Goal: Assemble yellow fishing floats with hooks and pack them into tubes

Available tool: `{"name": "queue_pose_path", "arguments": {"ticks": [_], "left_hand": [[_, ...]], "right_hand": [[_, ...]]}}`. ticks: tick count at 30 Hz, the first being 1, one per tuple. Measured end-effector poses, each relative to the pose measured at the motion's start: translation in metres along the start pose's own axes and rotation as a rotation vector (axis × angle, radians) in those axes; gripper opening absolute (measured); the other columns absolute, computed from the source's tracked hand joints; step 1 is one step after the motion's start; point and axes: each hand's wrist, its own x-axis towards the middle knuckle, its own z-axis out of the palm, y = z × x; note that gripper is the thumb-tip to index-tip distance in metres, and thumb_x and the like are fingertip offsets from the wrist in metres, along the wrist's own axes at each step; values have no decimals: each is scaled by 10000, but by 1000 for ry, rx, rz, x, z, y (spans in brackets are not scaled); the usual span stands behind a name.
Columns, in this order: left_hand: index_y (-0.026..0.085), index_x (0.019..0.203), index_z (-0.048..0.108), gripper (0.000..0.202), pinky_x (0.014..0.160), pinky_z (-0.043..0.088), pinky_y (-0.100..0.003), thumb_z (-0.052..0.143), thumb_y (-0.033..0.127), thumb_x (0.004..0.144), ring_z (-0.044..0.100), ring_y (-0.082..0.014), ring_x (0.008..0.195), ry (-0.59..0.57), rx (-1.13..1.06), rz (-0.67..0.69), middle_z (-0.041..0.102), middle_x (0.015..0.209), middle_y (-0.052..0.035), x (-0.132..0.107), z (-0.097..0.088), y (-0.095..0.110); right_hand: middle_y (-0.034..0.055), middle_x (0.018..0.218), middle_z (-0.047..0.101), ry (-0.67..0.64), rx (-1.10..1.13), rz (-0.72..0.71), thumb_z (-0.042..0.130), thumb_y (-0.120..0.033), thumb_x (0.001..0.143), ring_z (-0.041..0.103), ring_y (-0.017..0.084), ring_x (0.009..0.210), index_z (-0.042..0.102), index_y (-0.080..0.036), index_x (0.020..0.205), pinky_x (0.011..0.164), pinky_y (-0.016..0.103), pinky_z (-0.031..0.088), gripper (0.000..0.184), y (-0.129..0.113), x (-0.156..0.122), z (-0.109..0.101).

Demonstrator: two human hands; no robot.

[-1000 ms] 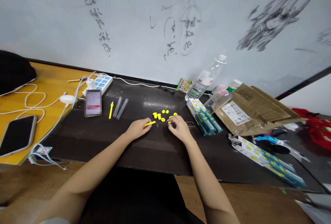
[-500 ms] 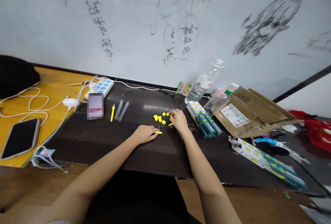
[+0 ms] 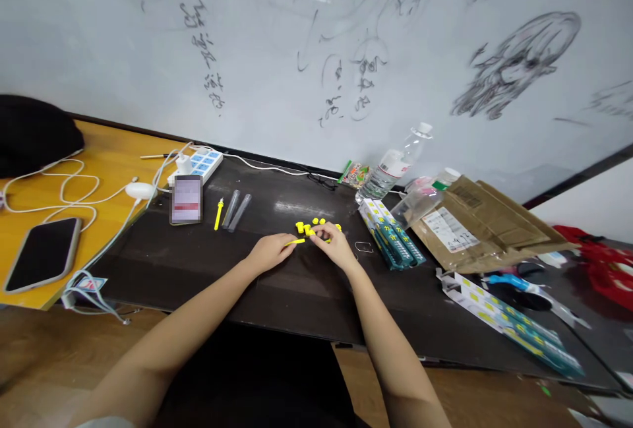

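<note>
My left hand (image 3: pixel 270 251) rests on the dark desk (image 3: pixel 198 263), fingers pinched on a thin yellow stick (image 3: pixel 295 241) that points right. My right hand (image 3: pixel 335 245) is just to its right, fingers curled and pinched on a small yellow piece I can barely see. Directly behind both hands lies a cluster of several small yellow pieces (image 3: pixel 311 225). A small wire loop (image 3: pixel 363 246) lies on the desk right of my right hand.
A yellow pen (image 3: pixel 218 214) and two clear tubes (image 3: pixel 236 210) lie left of the cluster, beside a card (image 3: pixel 186 199) and power strip (image 3: pixel 200 164). A phone (image 3: pixel 42 255) and cables are on the orange table. Green packs (image 3: pixel 390 230), a water bottle (image 3: pixel 390 165) and cardboard mailers (image 3: pixel 475 214) are right.
My right hand has drawn back from the yellow cluster toward my left hand. My left hand has tilted the yellow stick's tip toward it. The camera has shifted slightly.
</note>
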Motion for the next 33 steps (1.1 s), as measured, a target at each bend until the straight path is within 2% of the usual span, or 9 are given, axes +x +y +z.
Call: {"name": "queue_pose_path", "arguments": {"ticks": [4, 8, 14, 19, 23, 25, 28, 30, 33], "left_hand": [[212, 1098, 616, 323, 862, 454, -272, 351, 317, 945, 628, -180, 976, 24, -45, 14, 676, 1086, -46, 1, 0, -1], [200, 1039, 615, 303, 858, 448, -279, 348, 309, 943, 632, -185, 963, 28, -107, 34, 684, 1057, -55, 1, -1, 0], [195, 1018, 491, 191, 676, 445, -275, 465, 263, 841, 638, -196, 743, 48, -139, -69, 666, 850, -37, -2, -1, 4], [206, 1061, 453, 234, 712, 444, -279, 469, 272, 837, 635, -192, 774, 49, -201, -48, 654, 885, -32, -3, -3, 5], [219, 1148, 490, 325, 740, 446, -270, 459, 401, 882, 641, -193, 832, 62, -212, -54, 663, 928, -27, -2, -6, 5], [231, 1159, 525, 332, 789, 442, -263, 450, 416, 893, 633, -188, 902, 91, -223, -36, 662, 1004, -29, -1, -7, 5], [223, 1039, 601, 265, 827, 428, -265, 416, 368, 917, 609, -173, 910, 149, -211, -11, 649, 1006, -29, 1, -6, 3], [203, 939, 613, 263, 798, 427, -266, 392, 346, 927, 590, -163, 850, 173, -184, -18, 627, 917, -33, 1, -5, 3], [197, 883, 593, 271, 763, 419, -259, 375, 349, 934, 570, -157, 820, 172, -152, -33, 593, 864, -29, 1, -5, 4]], "right_hand": [[27, 798, 558, -81, 307, 43, 603, -405, 808, 490, 142, 701, 662, -206, 962, 656, 277, 419, 259, -6, -5, 11], [16, 782, 552, -94, 340, 76, 623, -375, 795, 465, 128, 678, 671, -201, 983, 626, 263, 398, 260, -11, -9, 19], [-26, 690, 520, -106, 366, 104, 617, -314, 785, 418, 103, 589, 647, -197, 1005, 584, 248, 374, 251, -26, -13, 31], [-33, 687, 512, -91, 414, 113, 616, -295, 762, 423, 96, 571, 613, -196, 1024, 565, 239, 377, 281, -28, -13, 37], [-13, 760, 544, -68, 392, 74, 536, -211, 753, 460, 101, 611, 582, -203, 1094, 592, 238, 397, 344, -19, -11, 18], [2, 785, 559, 58, 316, 88, 503, -186, 739, 475, 111, 629, 576, -192, 1104, 605, 245, 403, 372, -9, -10, -2], [8, 745, 551, 281, 120, 166, 487, -215, 763, 453, 119, 599, 612, -168, 964, 592, 254, 391, 241, 10, -12, -33], [6, 727, 548, 258, 10, 181, 492, -228, 767, 425, 115, 558, 626, -169, 887, 570, 257, 377, 189, 21, -15, -47], [10, 735, 556, 101, -132, 141, 525, -235, 755, 467, 133, 601, 644, -186, 859, 604, 265, 391, 165, 27, -20, -50]]}}
